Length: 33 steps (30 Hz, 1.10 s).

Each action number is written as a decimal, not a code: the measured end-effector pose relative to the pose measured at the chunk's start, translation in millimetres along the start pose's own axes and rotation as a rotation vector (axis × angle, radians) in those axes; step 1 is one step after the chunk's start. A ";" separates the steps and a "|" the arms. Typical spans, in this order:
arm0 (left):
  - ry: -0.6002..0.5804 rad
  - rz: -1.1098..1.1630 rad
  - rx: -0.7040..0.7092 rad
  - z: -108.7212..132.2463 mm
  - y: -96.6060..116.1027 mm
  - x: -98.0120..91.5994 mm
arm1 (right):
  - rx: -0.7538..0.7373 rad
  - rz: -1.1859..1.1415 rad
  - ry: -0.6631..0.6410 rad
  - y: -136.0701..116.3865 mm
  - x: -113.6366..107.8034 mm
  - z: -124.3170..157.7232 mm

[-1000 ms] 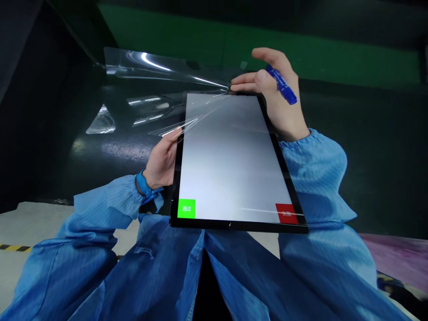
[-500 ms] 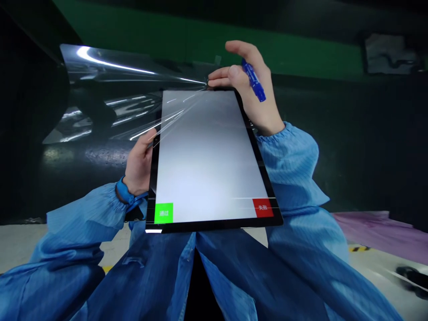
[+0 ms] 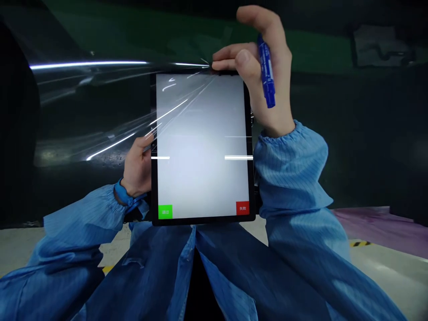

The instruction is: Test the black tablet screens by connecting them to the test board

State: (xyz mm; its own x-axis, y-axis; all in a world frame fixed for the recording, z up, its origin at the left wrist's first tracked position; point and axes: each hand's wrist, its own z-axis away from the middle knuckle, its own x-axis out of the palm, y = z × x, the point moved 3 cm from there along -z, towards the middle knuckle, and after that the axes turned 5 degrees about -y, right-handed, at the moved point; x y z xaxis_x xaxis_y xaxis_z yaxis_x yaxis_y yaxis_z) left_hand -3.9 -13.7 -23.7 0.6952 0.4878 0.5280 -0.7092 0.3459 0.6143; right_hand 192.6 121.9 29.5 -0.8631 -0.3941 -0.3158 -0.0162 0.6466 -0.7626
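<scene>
A tablet (image 3: 203, 178) with a lit white screen is tilted up in front of me, with a green label at its lower left and a red one at its lower right. My left hand (image 3: 137, 166) grips its left edge, thumb on the front and the other fingers hidden behind. Clear plastic film (image 3: 110, 89) stretches from the left in creases that converge at the tablet's top edge, at the fingertips of my right hand (image 3: 264, 73). That hand also carries a blue marker (image 3: 266, 73) in the crook of its thumb, index finger raised.
A dark work surface with a green mat (image 3: 321, 49) lies beyond the tablet. A clear bag-like item (image 3: 379, 47) rests at the upper right. Pink material (image 3: 364, 225) hangs at the right edge, above a pale floor (image 3: 397, 281) with yellow-black tape.
The tablet has turned to face me more squarely. My right hand has moved up and slightly right, with the marker still in it. The film has shifted, and its creases have tightened toward the fingertips.
</scene>
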 end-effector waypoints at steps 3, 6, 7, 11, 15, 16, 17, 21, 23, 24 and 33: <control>-0.059 0.021 -0.030 -0.1 -0.1 -0.4 | -0.038 0.010 0.002 -3.0 -2.0 -0.8; -0.101 0.038 -0.061 1.0 0.8 1.9 | -0.045 0.029 0.017 -7.0 -2.9 -1.2; -0.109 0.041 -0.084 1.6 0.7 3.2 | -0.042 0.039 0.024 -8.8 -3.2 -1.3; -0.129 0.054 -0.171 4.6 -0.8 7.7 | 0.032 0.122 0.021 -18.3 -3.8 -1.1; -0.145 0.071 -0.173 6.0 -1.1 8.1 | 0.133 0.206 0.011 -29.7 -4.6 -0.1; -0.160 0.077 -0.180 6.2 -1.4 8.3 | 0.138 0.217 0.006 -32.0 -4.8 0.1; -0.177 0.082 -0.185 6.3 -1.7 8.7 | 0.136 0.226 0.004 -33.7 -5.3 0.2; -0.221 0.075 -0.179 5.7 -2.5 9.0 | 0.100 0.228 0.017 -35.3 -8.9 -0.1; -0.194 0.056 -0.175 4.9 -2.6 7.6 | 0.088 0.219 0.013 -35.4 -10.5 -0.2; -0.175 0.043 -0.179 4.5 -2.7 6.8 | 0.089 0.217 0.007 -35.5 -10.9 0.1; -0.195 -0.027 -0.326 1.4 -15.7 -3.5 | 0.083 0.233 -0.062 -44.6 -4.1 -8.9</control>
State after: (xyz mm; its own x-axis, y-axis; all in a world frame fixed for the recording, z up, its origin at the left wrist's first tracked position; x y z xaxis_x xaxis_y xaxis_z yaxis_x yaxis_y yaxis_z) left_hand 5.0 -22.0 -34.4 0.7009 0.3247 0.6350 -0.6689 0.6083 0.4273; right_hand 192.4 100.5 69.8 -0.8063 -0.2813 -0.5203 0.2231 0.6700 -0.7080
